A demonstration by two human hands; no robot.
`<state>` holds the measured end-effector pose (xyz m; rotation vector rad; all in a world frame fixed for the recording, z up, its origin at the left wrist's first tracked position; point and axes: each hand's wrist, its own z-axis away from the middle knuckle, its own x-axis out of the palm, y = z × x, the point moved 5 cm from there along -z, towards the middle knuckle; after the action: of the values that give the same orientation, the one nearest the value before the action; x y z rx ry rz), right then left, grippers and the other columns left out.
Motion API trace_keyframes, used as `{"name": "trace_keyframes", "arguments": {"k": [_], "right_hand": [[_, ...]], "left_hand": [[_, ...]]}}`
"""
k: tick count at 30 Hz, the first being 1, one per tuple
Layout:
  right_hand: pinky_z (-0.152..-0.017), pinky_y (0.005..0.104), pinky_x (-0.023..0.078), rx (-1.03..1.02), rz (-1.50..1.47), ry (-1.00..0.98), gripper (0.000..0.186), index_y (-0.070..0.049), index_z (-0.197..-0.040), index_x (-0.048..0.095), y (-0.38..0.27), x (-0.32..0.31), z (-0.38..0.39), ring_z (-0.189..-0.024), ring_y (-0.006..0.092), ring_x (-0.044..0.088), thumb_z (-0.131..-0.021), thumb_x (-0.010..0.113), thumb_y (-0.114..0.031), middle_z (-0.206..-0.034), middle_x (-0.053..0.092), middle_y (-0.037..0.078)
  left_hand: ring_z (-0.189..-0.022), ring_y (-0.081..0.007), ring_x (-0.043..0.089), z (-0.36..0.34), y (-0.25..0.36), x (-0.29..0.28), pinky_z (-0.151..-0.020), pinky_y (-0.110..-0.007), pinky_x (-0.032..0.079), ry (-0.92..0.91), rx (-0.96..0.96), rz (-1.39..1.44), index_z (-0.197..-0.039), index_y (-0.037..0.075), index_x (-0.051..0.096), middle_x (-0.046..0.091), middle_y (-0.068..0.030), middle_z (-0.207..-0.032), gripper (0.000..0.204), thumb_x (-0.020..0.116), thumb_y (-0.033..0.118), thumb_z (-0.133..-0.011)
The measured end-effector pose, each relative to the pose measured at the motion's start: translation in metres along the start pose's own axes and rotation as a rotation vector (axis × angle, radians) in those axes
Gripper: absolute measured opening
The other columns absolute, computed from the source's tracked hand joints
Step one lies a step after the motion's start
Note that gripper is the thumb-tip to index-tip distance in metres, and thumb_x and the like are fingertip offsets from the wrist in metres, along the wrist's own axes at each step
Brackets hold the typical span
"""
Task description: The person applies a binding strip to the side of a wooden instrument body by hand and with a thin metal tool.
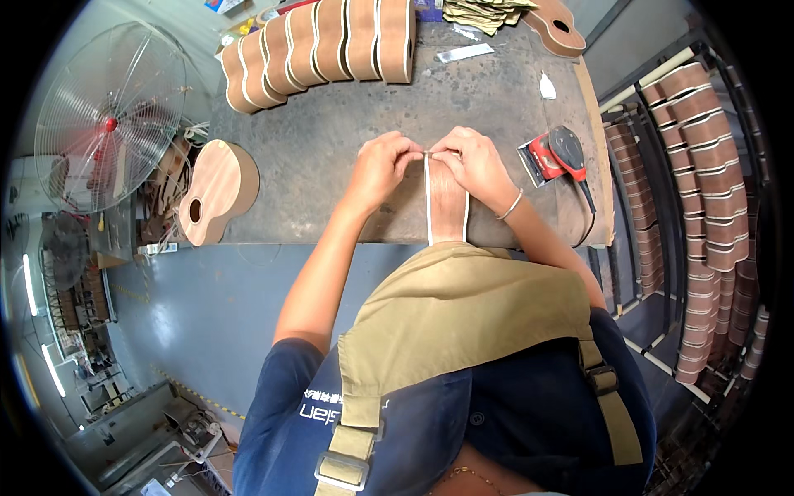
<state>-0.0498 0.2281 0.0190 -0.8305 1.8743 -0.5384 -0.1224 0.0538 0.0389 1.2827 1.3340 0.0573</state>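
Note:
A small wooden instrument body (447,202) with white edge binding stands on its side on the grey workbench (314,140), propped against my apron. My left hand (382,161) and my right hand (471,161) meet at its far end, fingers pinched on the white binding strip at the top edge. A bracelet sits on my right wrist.
A row of several unfinished wooden bodies (318,50) stands at the bench's far side. Another body with a sound hole (217,190) overhangs the left edge. A red and black sander (556,155) lies at right. Racks of bodies (703,190) stand further right; a fan (107,116) at left.

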Motion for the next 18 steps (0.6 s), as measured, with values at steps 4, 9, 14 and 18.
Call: {"name": "trace_keyframes", "arguments": {"k": [4, 9, 14, 18], "right_hand": [[-0.081, 0.0425, 0.053, -0.154, 0.070, -0.013, 0.020, -0.006, -0.107, 0.080, -0.042, -0.012, 0.013, -0.085, 0.0328, 0.064, -0.089, 0.071, -0.005, -0.094, 0.070, 0.011], [-0.082, 0.0417, 0.051, -0.263, -0.015, -0.160, 0.026, -0.005, -0.113, 0.077, -0.041, 0.000, 0.083, -0.086, 0.0301, 0.064, -0.087, 0.071, -0.008, -0.097, 0.068, 0.007], [-0.080, 0.0440, 0.051, -0.271, -0.037, -0.089, 0.023, -0.004, -0.108, 0.076, -0.048, -0.009, 0.074, -0.087, 0.0303, 0.064, -0.086, 0.071, -0.005, -0.097, 0.068, 0.007], [-0.077, 0.0425, 0.053, -0.091, -0.009, 0.074, 0.017, -0.004, -0.102, 0.077, -0.038, -0.029, 0.027, -0.088, 0.0317, 0.064, -0.088, 0.071, 0.002, -0.095, 0.069, 0.011]], "left_hand": [[-0.078, -0.0361, 0.063, 0.037, 0.005, 0.005, -0.068, -0.045, 0.051, 0.076, 0.102, -0.102, -0.095, 0.008, 0.075, 0.061, -0.0130, -0.081, 0.008, 0.075, 0.004, -0.087], [-0.080, -0.0280, 0.063, 0.097, 0.039, 0.011, -0.069, -0.041, 0.053, -0.063, 0.290, -0.122, -0.103, 0.002, 0.075, 0.059, -0.0093, -0.079, 0.014, 0.071, 0.001, -0.089], [-0.079, -0.0270, 0.063, 0.099, 0.036, 0.014, -0.068, -0.040, 0.052, 0.027, 0.201, -0.080, -0.101, 0.004, 0.074, 0.061, -0.0082, -0.081, 0.015, 0.073, -0.002, -0.087], [-0.072, -0.0282, 0.059, 0.039, 0.034, -0.003, -0.064, -0.039, 0.049, 0.123, 0.063, -0.040, -0.098, 0.009, 0.079, 0.060, -0.0088, -0.076, 0.021, 0.075, -0.006, -0.083]]}}
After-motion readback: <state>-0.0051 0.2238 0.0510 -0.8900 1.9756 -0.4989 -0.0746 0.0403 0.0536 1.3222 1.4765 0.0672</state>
